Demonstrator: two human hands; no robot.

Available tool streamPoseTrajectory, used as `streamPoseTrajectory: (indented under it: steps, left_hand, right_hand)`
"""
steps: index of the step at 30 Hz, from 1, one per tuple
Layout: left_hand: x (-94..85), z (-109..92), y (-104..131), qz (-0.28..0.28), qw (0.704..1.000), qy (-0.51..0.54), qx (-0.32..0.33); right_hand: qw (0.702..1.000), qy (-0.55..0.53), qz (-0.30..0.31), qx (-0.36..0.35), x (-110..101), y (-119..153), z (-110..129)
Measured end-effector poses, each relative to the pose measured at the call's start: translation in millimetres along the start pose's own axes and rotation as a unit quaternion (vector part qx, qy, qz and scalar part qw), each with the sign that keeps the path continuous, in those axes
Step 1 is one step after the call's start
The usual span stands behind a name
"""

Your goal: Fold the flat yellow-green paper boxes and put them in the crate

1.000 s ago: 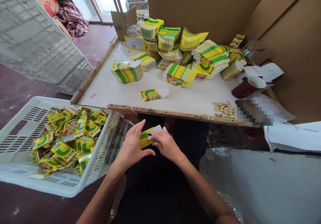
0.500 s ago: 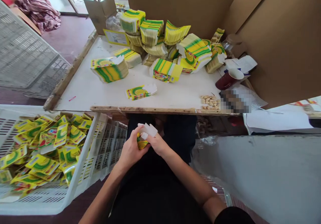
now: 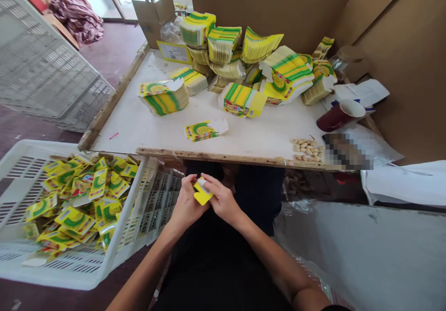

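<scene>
Between my two hands, over my lap in front of the table edge, is a small yellow carton (image 3: 202,195) with a barcode on one flap. My left hand (image 3: 187,205) is closed around its left side. The fingers of my right hand (image 3: 224,203) press on the flap at its upper right. Part of the carton is hidden by my fingers. Straight ahead on the table lies a small pile of flat yellow and green cartons (image 3: 205,130). Behind it stand larger bundles of flat cartons (image 3: 240,100).
To my left, a white plastic crate (image 3: 118,227) holds many yellow cartons. The white table (image 3: 163,134) has a wooden edge strip. At its right are peanuts (image 3: 308,148), a dark red mug (image 3: 336,117) and a plastic bag (image 3: 379,146). Cardboard walls (image 3: 272,4) stand behind.
The carton has turned in my hands: white flaps stood up before, and now a yellow flap with a barcode faces me. My right fingers have moved onto the flap. The view has shifted left.
</scene>
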State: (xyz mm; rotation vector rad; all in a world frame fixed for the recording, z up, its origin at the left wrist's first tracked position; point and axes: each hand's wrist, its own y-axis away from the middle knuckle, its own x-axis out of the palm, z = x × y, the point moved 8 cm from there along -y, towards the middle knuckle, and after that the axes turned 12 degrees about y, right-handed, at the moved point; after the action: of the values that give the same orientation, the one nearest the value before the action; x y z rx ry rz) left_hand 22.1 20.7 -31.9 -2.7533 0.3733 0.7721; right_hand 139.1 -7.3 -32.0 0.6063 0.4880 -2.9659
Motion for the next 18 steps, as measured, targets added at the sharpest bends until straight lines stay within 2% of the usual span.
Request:
streamPoseTrajectory:
  steps: [2, 3, 8, 12, 14, 18]
  left_hand:
    - [-3.2, -2, -4, 0.012, 0.999, -0.049, -0.015]
    - [-4.7, -3, -6, 0.024, 0.998, -0.061, -0.018]
    - [-8.5, -8, -14, 0.088, 0.994, -0.056, -0.025]
    - [-2.1, -9, -16, 0.133, 0.99, -0.047, -0.03]
    - [0.9, -13, -18, 0.142, 0.988, -0.055, -0.018]
    - [-1.1, -25, -24, 0.118, 0.989, -0.084, 0.02]
  right_hand:
    - [0.999, 0.019, -0.027, 0.001, -11, -4, -8]
    - [0.999, 0.03, -0.019, -0.003, -13, -5, -11]
    - [0.988, 0.104, 0.115, 0.008, -10, -5, -21]
    - [0.98, 0.126, 0.155, 0.013, -20, -6, -18]
    - [0.982, 0.12, 0.146, 0.025, -26, -8, -17]
    - [0.993, 0.077, 0.072, 0.06, -33, -13, -18]
